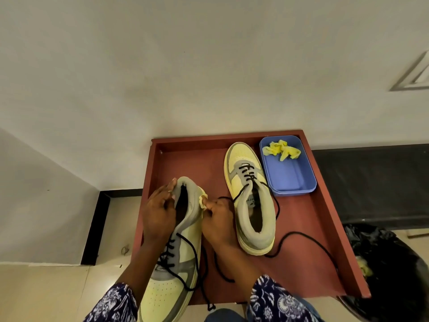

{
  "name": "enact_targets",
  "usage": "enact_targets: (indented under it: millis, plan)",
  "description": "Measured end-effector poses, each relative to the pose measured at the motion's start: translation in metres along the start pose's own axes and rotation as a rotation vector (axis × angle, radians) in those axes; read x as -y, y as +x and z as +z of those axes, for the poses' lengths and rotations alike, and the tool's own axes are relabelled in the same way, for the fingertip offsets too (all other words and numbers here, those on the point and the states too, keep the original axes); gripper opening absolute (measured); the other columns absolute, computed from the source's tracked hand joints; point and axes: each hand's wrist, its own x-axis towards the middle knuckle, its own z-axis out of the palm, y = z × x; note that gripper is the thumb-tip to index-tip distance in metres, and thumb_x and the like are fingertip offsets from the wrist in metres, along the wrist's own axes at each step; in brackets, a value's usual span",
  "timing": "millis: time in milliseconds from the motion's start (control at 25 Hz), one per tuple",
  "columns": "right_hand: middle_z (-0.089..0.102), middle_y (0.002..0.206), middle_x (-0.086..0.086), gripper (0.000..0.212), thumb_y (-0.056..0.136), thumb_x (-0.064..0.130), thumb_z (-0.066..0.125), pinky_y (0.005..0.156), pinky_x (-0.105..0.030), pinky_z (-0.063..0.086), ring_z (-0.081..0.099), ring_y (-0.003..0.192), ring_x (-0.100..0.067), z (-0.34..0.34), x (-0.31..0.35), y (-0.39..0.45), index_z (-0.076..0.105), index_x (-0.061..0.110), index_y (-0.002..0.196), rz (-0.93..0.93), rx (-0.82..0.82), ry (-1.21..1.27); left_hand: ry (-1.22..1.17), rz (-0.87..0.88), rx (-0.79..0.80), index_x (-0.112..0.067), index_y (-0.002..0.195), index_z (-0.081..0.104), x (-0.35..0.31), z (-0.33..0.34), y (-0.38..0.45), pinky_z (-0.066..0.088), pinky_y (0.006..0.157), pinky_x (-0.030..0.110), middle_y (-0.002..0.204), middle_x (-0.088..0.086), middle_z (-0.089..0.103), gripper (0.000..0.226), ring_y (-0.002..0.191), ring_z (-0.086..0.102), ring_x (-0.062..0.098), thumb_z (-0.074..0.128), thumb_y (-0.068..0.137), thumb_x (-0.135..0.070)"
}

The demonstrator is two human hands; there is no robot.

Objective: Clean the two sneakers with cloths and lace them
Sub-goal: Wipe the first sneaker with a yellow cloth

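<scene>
— Pale wall behind, and a reddish-brown wooden tray-like surface (301, 228) pushed against it. What sits on it?

— Take the blue rectangular plastic tub (287, 177) at the far right corner as the mark. It holds a crumpled yellow cloth (282, 148). Just left of the tub lies one pale yellow and grey sneaker (251, 205), toe to the wall, its black lace (301, 238) half threaded and trailing loose towards the near edge.

— And the other shoe?

— Well left of the tub and nearer the person: a second pale yellow and grey sneaker (176, 263), heel lifted, toe hanging over the near edge. The left hand (159, 214) curls round the far side of its grey collar. The right hand (218, 219) pinches a small yellow rag (202, 202) against the collar's near side.

— So it's a wiping step?

— I'd judge so. To do it well, keep the left grip firm so the heel doesn't twist, work the rag along the collar in short strokes, and keep it away from the dangling lace.
</scene>
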Motion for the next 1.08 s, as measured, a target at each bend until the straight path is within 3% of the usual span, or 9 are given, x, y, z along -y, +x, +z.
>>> enact_targets:
  millis: [120, 240, 320, 400, 480, 640, 760, 920, 1080]
  plan:
    - [0.062, 0.118, -0.016, 0.035, 0.089, 0.0, 0.044, 0.095, -0.032, 0.044, 0.055, 0.111, -0.03, -0.004, 0.018, 0.026, 0.062, 0.006, 0.118, 0.064, 0.011, 0.007, 0.0, 0.001, -0.012, -0.009, 0.117, 0.063, -0.001, 0.001, 0.0, 0.039, 0.094, 0.023, 0.12, 0.011, 0.064, 0.035, 0.112, 0.059, 0.023, 0.055, 0.086, 0.006]
    - [0.059, 0.126, -0.018, 0.034, 0.087, -0.007, 0.041, 0.098, -0.035, 0.042, 0.052, 0.119, -0.028, -0.013, 0.041, 0.05, 0.06, -0.005, 0.116, 0.124, 0.133, 0.11, -0.009, 0.006, -0.017, -0.008, 0.116, 0.063, 0.001, 0.001, 0.0, 0.039, 0.092, 0.022, 0.119, 0.011, 0.064, 0.035, 0.111, 0.059, 0.024, 0.055, 0.085, 0.007]
    - [0.055, 0.13, -0.016, 0.036, 0.089, -0.007, 0.039, 0.102, -0.032, 0.038, 0.047, 0.124, -0.027, -0.014, 0.046, 0.061, 0.058, -0.004, 0.119, 0.165, 0.213, 0.128, -0.003, -0.005, -0.015, -0.009, 0.117, 0.063, 0.002, 0.002, 0.0, 0.04, 0.093, 0.024, 0.121, 0.011, 0.063, 0.035, 0.113, 0.058, 0.024, 0.054, 0.086, 0.006]
    - [0.06, 0.123, -0.014, 0.036, 0.089, -0.007, 0.039, 0.098, -0.03, 0.04, 0.051, 0.119, -0.024, -0.012, 0.042, 0.054, 0.06, -0.001, 0.118, 0.129, 0.2, 0.19, 0.003, -0.008, -0.027, -0.009, 0.117, 0.062, 0.005, 0.004, 0.0, 0.041, 0.093, 0.027, 0.121, 0.011, 0.063, 0.035, 0.113, 0.058, 0.025, 0.054, 0.087, 0.005]
    - [0.062, 0.114, -0.007, 0.038, 0.09, -0.003, 0.04, 0.091, -0.025, 0.042, 0.054, 0.11, -0.018, -0.006, 0.027, 0.034, 0.06, 0.006, 0.121, 0.044, 0.108, 0.209, -0.008, -0.004, -0.044, -0.009, 0.116, 0.063, 0.005, 0.005, -0.001, 0.042, 0.092, 0.028, 0.12, 0.012, 0.064, 0.034, 0.112, 0.059, 0.026, 0.054, 0.086, 0.005]
    - [0.041, 0.14, 0.009, 0.051, 0.089, -0.001, 0.039, 0.107, -0.007, 0.023, 0.034, 0.132, -0.001, 0.021, -0.009, -0.029, 0.042, 0.013, 0.138, -0.117, -0.07, 0.143, -0.018, 0.002, -0.06, -0.006, 0.113, 0.065, 0.002, 0.004, -0.001, 0.041, 0.091, 0.026, 0.117, 0.011, 0.065, 0.032, 0.111, 0.059, 0.022, 0.055, 0.086, 0.007]
    - [0.035, 0.138, 0.014, 0.056, 0.083, -0.004, 0.034, 0.106, -0.001, 0.019, 0.027, 0.132, 0.007, 0.037, -0.022, -0.05, 0.04, 0.011, 0.137, -0.111, -0.132, 0.238, -0.025, 0.019, -0.06, -0.004, 0.113, 0.064, 0.001, 0.004, -0.001, 0.041, 0.091, 0.024, 0.117, 0.012, 0.065, 0.031, 0.109, 0.059, 0.021, 0.055, 0.085, 0.008]
    - [0.041, 0.131, 0.016, 0.048, 0.091, -0.004, 0.039, 0.104, -0.007, 0.026, 0.037, 0.126, 0.001, 0.019, -0.016, -0.021, 0.046, 0.014, 0.134, 0.025, -0.057, 0.292, -0.041, 0.024, -0.064, -0.004, 0.112, 0.064, 0.003, 0.005, -0.001, 0.041, 0.092, 0.025, 0.116, 0.013, 0.065, 0.032, 0.109, 0.06, 0.025, 0.055, 0.084, 0.01]
    - [0.057, 0.13, -0.004, 0.05, 0.086, -0.005, 0.036, 0.107, -0.031, 0.04, 0.051, 0.121, -0.017, 0.01, 0.006, 0.031, 0.057, 0.014, 0.127, 0.204, 0.024, 0.379, -0.029, 0.02, -0.057, -0.005, 0.113, 0.065, 0.004, 0.005, -0.001, 0.041, 0.093, 0.026, 0.117, 0.012, 0.065, 0.034, 0.111, 0.06, 0.025, 0.055, 0.084, 0.009]
